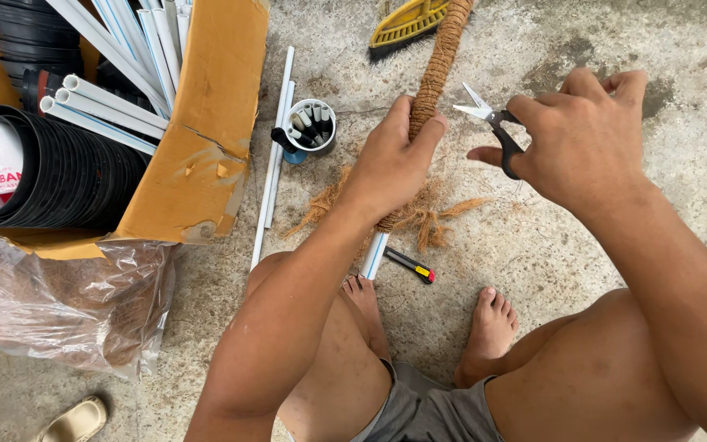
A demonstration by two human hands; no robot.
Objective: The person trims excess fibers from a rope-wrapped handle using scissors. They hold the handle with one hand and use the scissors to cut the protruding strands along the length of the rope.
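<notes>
Left hand [390, 160] wrapped tight around coir-wrapped pipe [439, 57] | right hand [583, 135] holds scissors [493, 123], blades parted | I judge pipe light, stiff, rough-fibred; grip mid-wrap.

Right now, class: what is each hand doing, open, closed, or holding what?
Left hand: closed around the fibre-wrapped pipe.
Right hand: closed on the scissors, blades open beside the pipe.
</notes>
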